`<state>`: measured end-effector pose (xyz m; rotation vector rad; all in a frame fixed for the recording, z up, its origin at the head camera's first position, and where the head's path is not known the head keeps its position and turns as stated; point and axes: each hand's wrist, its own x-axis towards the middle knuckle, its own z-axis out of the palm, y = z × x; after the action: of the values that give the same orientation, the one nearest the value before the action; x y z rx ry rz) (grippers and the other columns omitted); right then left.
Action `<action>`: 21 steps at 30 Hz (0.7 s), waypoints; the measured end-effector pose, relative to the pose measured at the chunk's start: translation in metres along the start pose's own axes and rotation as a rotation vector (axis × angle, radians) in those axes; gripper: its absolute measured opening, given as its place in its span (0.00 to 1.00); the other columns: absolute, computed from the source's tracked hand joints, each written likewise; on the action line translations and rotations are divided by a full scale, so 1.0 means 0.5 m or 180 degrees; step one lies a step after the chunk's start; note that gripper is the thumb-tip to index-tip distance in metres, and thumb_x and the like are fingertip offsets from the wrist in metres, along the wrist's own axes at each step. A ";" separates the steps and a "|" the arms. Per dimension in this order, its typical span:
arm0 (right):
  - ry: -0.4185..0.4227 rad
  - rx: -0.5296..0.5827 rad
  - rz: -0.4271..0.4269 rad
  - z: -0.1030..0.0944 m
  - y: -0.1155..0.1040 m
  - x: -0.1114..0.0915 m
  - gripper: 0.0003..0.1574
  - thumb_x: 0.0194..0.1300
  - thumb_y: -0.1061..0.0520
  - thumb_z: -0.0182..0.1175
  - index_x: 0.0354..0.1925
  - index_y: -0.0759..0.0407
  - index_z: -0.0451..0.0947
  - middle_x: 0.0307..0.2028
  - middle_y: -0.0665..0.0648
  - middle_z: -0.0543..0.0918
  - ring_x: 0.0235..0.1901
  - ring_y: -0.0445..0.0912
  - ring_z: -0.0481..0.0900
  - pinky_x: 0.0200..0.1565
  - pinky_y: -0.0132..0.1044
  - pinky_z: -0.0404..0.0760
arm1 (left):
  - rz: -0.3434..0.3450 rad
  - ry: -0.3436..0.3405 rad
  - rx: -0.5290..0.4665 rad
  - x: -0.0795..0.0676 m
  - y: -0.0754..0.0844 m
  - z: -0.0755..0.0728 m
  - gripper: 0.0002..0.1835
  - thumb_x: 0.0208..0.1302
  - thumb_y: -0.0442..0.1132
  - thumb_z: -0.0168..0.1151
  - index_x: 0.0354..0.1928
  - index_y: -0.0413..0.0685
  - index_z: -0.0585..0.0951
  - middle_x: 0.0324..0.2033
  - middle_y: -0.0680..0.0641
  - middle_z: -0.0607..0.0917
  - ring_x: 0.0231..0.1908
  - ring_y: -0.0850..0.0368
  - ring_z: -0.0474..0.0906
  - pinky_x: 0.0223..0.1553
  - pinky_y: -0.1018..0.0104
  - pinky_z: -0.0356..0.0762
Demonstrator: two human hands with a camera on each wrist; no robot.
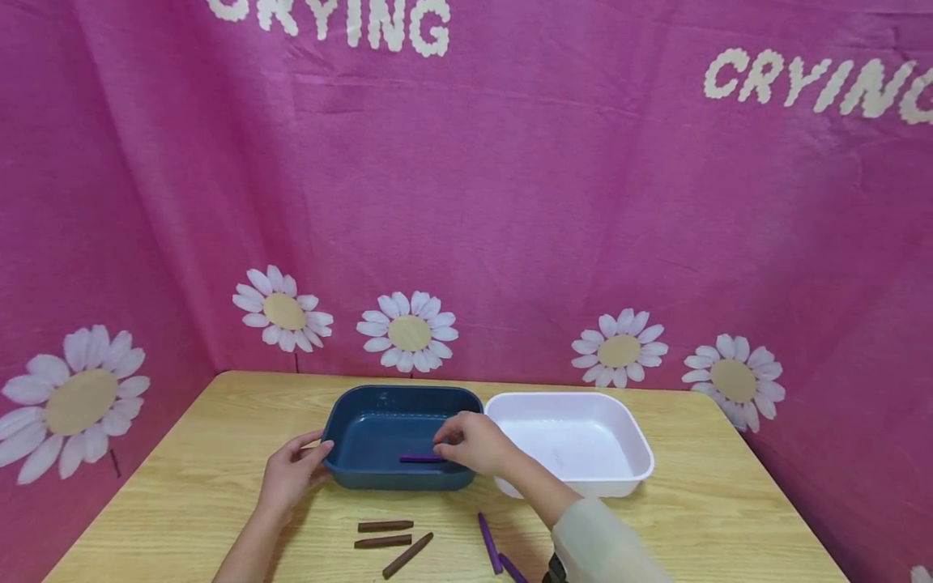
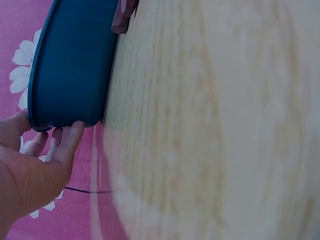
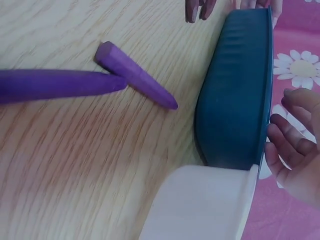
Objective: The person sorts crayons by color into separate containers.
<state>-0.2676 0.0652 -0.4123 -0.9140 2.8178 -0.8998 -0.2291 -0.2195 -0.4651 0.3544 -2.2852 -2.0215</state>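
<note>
My left hand (image 1: 290, 476) holds the left end of a dark blue tray (image 1: 401, 479), its thumb at the rim and its fingers against the outer wall (image 2: 75, 65). Above the right part of that tray is my right hand (image 1: 475, 442), fingers loosely bent with nothing visible between them in the right wrist view. Just below those fingertips, a purple crayon (image 1: 419, 459) lies in the tray. On the table in front are two more purple crayons (image 1: 489, 542) and three brown crayons (image 1: 385, 525).
A white tray (image 1: 636, 484) stands against the right end of the dark blue one. Both sit on a light wooden table (image 1: 729, 518). Behind and along the sides hangs a pink cloth (image 1: 525, 202) with printed daisies and lettering.
</note>
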 end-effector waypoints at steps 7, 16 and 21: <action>0.0029 0.0156 -0.0024 -0.019 0.005 -0.022 0.12 0.61 0.53 0.62 0.40 0.59 0.84 0.30 0.49 0.82 0.22 0.36 0.68 0.25 0.28 0.70 | 0.0034 -0.0007 -0.0019 -0.002 -0.001 -0.002 0.26 0.66 0.41 0.56 0.62 0.33 0.68 0.42 0.40 0.83 0.34 0.62 0.82 0.40 0.64 0.83; 0.0067 0.0324 -0.0084 -0.039 0.001 -0.071 0.11 0.60 0.53 0.63 0.38 0.58 0.84 0.28 0.47 0.79 0.25 0.36 0.70 0.28 0.27 0.72 | 0.0028 -0.0005 -0.0001 -0.004 0.003 -0.002 0.27 0.66 0.41 0.57 0.62 0.33 0.67 0.37 0.46 0.84 0.32 0.65 0.82 0.39 0.65 0.83; 0.0092 0.0409 -0.0029 -0.043 0.003 -0.107 0.09 0.59 0.54 0.64 0.37 0.58 0.84 0.29 0.48 0.80 0.26 0.35 0.71 0.29 0.27 0.72 | 0.0019 -0.0006 0.0005 -0.003 0.002 -0.001 0.27 0.66 0.41 0.57 0.62 0.32 0.67 0.40 0.42 0.84 0.33 0.63 0.82 0.39 0.64 0.83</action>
<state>-0.2288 0.1067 -0.4021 -0.9051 2.7431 -1.0891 -0.2275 -0.2195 -0.4639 0.3456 -2.2865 -2.0182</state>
